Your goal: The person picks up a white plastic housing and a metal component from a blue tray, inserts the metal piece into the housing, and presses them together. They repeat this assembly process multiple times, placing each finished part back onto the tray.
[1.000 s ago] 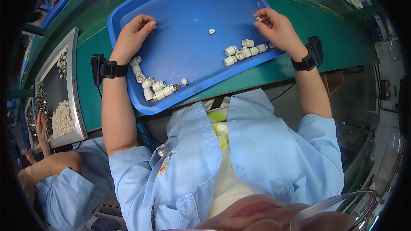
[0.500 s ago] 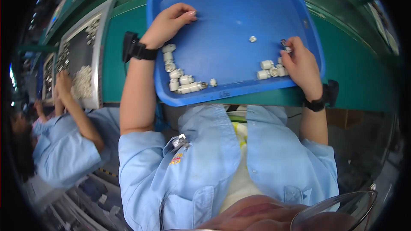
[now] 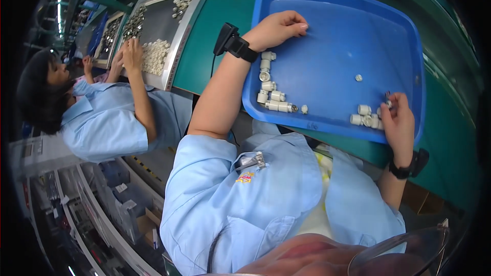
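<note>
A blue plastic tray lies before me. Over its far left part, my left hand has its fingers curled and thumb pressed to them; whatever they hold, if anything, is hidden. At the near right corner, my right hand pinches a small white-and-dark piece between thumb and fingertips. Just beside that hand sits a cluster of white cylindrical fittings. Several more white fittings line the tray's left and near left side. A tiny white piece stands near them, and another small round piece lies alone right of the middle.
The tray rests on a green table. To the left, a metal-framed screen carries heaps of white and dark small parts, where a co-worker in a blue shirt has both hands. Grey bins stand low on the left.
My view has turned left, so the tray and both hands appear farther right and more of the co-worker shows. Relative to the tray, my hands have hardly moved.
</note>
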Available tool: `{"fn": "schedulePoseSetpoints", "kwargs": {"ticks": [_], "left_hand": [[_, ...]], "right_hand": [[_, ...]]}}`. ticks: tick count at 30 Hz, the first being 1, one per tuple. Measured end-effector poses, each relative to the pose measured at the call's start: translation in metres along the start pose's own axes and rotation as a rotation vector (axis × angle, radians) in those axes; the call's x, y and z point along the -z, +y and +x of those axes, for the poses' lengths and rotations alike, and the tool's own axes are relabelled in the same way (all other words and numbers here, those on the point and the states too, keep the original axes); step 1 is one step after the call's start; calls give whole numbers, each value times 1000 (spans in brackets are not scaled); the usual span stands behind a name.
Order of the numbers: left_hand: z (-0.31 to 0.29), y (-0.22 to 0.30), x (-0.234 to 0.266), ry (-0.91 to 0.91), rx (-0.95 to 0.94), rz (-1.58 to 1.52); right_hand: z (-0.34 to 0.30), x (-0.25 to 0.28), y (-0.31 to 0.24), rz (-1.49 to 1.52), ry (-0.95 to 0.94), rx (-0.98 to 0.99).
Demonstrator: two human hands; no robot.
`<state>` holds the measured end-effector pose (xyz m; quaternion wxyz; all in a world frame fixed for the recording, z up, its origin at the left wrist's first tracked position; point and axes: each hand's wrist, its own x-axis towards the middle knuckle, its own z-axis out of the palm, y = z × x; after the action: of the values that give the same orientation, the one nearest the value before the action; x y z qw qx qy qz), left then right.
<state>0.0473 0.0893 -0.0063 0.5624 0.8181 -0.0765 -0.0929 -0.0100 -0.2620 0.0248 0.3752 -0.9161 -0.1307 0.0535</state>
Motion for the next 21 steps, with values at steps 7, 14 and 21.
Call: {"fn": "schedulePoseSetpoints", "kwargs": {"ticks": [7, 14, 21], "left_hand": [[-10, 10, -6, 42, 7, 120], [-13, 17, -8, 46, 3, 159], [-14, 21, -4, 32, -16, 214]], "right_hand": [[-7, 2, 1, -105, -117, 72], [-5, 5, 4, 44, -142, 123], [9, 12, 1, -67, -158, 259]]}}
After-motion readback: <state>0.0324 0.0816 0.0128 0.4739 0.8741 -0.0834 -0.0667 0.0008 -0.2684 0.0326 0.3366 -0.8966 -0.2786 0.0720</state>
